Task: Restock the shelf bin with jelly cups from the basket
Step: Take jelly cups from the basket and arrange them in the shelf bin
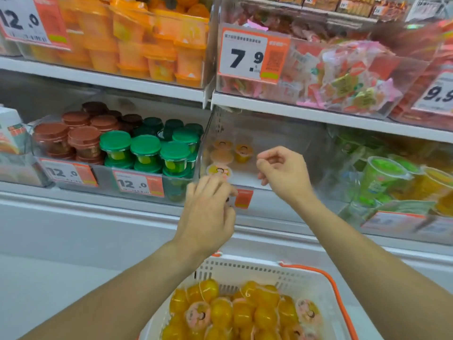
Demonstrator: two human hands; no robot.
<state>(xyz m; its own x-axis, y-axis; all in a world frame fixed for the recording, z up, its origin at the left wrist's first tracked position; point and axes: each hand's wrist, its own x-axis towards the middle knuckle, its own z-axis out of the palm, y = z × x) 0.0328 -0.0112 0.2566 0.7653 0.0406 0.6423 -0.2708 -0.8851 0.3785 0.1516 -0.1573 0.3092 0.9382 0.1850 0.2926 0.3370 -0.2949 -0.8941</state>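
Observation:
A clear shelf bin (247, 179) on the middle shelf holds several small yellow jelly cups (243, 152) with cartoon lids, all at its left side. My left hand (208, 209) is at the bin's front edge, back toward me, fingers curled just below the nearest cup (219, 171). Its palm side is hidden. My right hand (282, 173) hovers in front of the bin with loosely curled fingers and holds nothing. Below, a white basket (245, 267) with an orange handle (328, 280) is piled with more yellow jelly cups (232, 312).
To the left, a bin of green-lidded cups (147, 148) sits beside brown-lidded cups (83, 138). To the right, another bin holds green and yellow cups (382, 177). Bins of orange cups (137, 45) and wrapped sweets (343, 77) fill the shelf above. A white ledge (98, 217) runs below.

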